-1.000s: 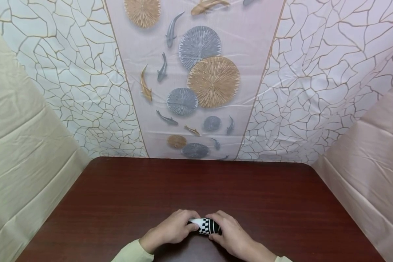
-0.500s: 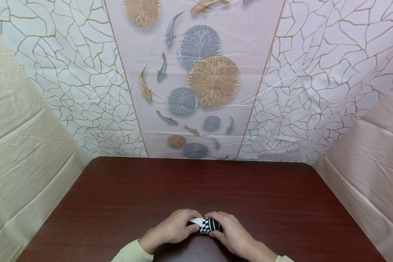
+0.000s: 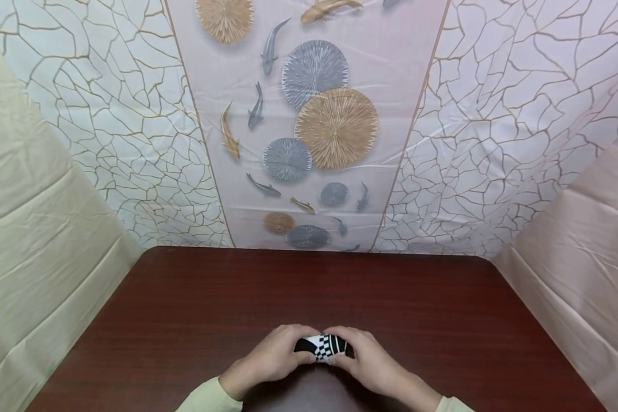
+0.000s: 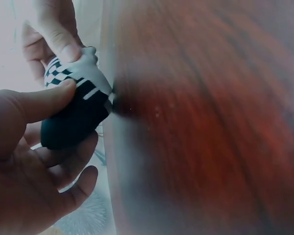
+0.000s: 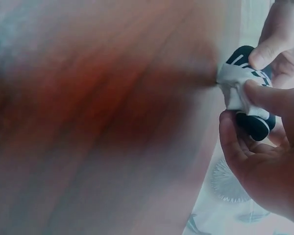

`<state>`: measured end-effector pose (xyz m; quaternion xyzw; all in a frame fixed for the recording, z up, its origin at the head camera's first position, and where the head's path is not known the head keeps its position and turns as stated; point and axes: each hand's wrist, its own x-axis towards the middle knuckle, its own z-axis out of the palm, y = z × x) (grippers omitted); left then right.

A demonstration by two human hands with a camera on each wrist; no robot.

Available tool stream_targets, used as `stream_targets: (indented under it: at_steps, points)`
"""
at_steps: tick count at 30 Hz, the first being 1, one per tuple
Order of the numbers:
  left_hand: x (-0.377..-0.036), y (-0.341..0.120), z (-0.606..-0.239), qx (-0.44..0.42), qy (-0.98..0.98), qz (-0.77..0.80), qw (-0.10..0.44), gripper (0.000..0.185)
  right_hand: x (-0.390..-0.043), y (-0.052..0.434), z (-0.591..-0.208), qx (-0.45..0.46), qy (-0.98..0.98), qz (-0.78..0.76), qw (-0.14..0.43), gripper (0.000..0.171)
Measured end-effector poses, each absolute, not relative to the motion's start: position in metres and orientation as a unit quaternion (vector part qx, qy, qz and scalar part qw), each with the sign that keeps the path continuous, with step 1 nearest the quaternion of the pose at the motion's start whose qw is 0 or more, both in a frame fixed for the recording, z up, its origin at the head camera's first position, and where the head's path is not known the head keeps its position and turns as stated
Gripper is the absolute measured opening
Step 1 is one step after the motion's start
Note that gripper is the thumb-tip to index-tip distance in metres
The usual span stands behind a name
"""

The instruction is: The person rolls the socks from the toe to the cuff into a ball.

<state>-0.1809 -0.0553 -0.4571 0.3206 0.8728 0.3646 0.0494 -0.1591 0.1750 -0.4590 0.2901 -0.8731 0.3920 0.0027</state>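
Two bare hands in pale yellow-green long sleeves

The left hand (image 3: pixel 275 360) and right hand (image 3: pixel 373 363) wear no gloves, rings or watch that the head view shows. Each forearm is covered by a light yellow-green sleeve: the left sleeve (image 3: pixel 208 397) ends in a soft cuff at the wrist, and the right sleeve (image 3: pixel 450 405) shows only as a sliver at the bottom edge. The fingernails are short and unpainted.

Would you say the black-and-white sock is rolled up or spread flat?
Rolled up: the sock is a compact bundle gripped between the left hand and right hand.
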Motion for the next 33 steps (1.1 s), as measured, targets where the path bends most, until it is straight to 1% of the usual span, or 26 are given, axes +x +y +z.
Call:
stream_targets:
  at_steps: [4,9,13,17,22,25,33]
  points:
    - [-0.181,-0.055,-0.457,0.314,0.859,0.401,0.054,0.026,-0.159,0.176,-0.455,0.284,-0.872,0.397,0.015,0.04]
    - [-0.18,-0.056,-0.456,0.308,0.845,0.432,0.067,0.024,-0.159,0.176,-0.451,0.271,-0.877,0.396,0.008,0.043]
    - [-0.181,-0.057,-0.456,0.306,0.847,0.428,0.073,0.025,-0.159,0.175,-0.449,0.264,-0.875,0.405,-0.013,0.041]
    - [-0.18,-0.056,-0.456,0.302,0.854,0.418,0.07,0.03,-0.158,0.176,-0.447,0.262,-0.867,0.422,-0.038,0.038]
    - [-0.18,-0.056,-0.456,0.306,0.854,0.417,0.062,0.034,-0.158,0.176,-0.446,0.26,-0.857,0.443,-0.052,0.035]
    - [-0.18,-0.056,-0.455,0.306,0.854,0.417,0.061,0.033,-0.158,0.176,-0.445,0.257,-0.849,0.458,-0.059,0.034]
    - [-0.179,-0.055,-0.454,0.309,0.849,0.426,0.055,0.029,-0.162,0.173,-0.44,0.234,-0.81,0.528,-0.101,0.029]
